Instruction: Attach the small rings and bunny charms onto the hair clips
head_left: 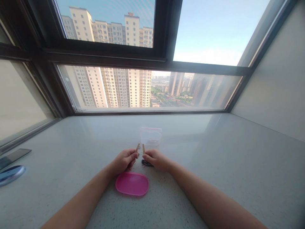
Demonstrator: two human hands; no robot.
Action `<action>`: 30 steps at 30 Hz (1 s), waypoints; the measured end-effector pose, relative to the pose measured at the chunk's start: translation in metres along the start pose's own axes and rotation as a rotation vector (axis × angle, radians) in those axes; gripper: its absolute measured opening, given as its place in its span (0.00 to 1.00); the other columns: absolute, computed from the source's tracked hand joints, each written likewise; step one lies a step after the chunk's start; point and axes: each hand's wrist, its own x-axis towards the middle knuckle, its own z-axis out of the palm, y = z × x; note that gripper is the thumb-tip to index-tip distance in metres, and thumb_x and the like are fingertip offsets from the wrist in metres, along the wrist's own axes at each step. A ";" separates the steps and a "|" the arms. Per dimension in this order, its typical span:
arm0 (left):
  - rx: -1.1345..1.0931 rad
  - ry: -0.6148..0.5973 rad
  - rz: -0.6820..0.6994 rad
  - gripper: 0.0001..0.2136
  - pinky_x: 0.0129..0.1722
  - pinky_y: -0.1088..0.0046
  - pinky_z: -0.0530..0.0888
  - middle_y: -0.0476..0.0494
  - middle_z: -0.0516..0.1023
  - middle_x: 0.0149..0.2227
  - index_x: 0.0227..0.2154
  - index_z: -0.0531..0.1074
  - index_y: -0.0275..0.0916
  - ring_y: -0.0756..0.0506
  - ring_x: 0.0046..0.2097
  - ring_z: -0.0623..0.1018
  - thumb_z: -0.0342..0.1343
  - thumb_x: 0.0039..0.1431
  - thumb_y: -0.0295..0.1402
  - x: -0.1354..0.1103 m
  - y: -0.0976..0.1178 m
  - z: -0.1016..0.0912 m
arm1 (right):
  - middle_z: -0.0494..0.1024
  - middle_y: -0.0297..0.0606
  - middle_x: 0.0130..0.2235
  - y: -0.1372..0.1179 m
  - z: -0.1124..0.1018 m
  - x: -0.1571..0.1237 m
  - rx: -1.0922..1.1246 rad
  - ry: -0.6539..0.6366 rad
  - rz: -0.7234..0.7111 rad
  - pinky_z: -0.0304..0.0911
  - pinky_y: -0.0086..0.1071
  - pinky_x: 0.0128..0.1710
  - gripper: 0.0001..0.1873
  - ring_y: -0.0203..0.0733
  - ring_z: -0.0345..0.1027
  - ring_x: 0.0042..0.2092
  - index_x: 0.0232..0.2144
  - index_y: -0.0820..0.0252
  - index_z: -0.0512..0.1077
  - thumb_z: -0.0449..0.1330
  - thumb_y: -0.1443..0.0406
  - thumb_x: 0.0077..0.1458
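Observation:
My left hand is closed, its thumb and fingers pinching a slim pale wooden piece that looks like half of a clothespin. A tiny ring-like bit shows beside that piece, too small to make out. Opposite it, my right hand grips a similar upright wooden piece. The two pieces stand close together with a narrow gap between them. Beneath my right hand lies a black item, partly covered by the fingers. A pink oval plastic lid or shallow tray rests just in front of my left hand.
Beyond the hands stands a clear plastic container with something small inside. At the far left lie a dark flat panel and a shiny bluish rounded object. The speckled white countertop runs up to a dark-framed window.

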 end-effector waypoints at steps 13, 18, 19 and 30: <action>-0.046 -0.037 -0.043 0.13 0.13 0.81 0.56 0.55 0.64 0.14 0.29 0.65 0.36 0.55 0.13 0.62 0.50 0.52 0.43 0.001 -0.001 -0.001 | 0.54 0.29 0.19 0.007 0.001 0.003 0.034 0.023 -0.021 0.44 0.24 0.21 0.19 0.29 0.46 0.23 0.22 0.64 0.60 0.45 0.55 0.56; -0.026 -0.029 -0.049 0.15 0.13 0.82 0.56 0.55 0.64 0.14 0.28 0.66 0.35 0.55 0.13 0.62 0.50 0.52 0.44 0.002 -0.003 -0.002 | 0.56 0.29 0.20 0.008 0.000 0.002 0.048 0.024 -0.030 0.46 0.24 0.22 0.21 0.29 0.47 0.24 0.22 0.64 0.60 0.45 0.53 0.56; -0.021 -0.025 -0.050 0.15 0.13 0.82 0.56 0.55 0.64 0.14 0.28 0.66 0.35 0.55 0.13 0.61 0.50 0.52 0.44 0.002 -0.003 -0.002 | 0.56 0.29 0.21 0.008 0.000 0.002 0.050 0.020 -0.032 0.46 0.24 0.23 0.21 0.30 0.48 0.24 0.22 0.64 0.60 0.45 0.53 0.56; 0.005 -0.030 -0.024 0.13 0.13 0.82 0.56 0.56 0.63 0.14 0.29 0.65 0.36 0.56 0.13 0.59 0.48 0.53 0.43 0.002 -0.004 -0.003 | 0.55 0.29 0.21 0.009 -0.001 0.002 0.074 -0.003 -0.048 0.46 0.25 0.23 0.22 0.30 0.47 0.24 0.23 0.63 0.59 0.44 0.51 0.56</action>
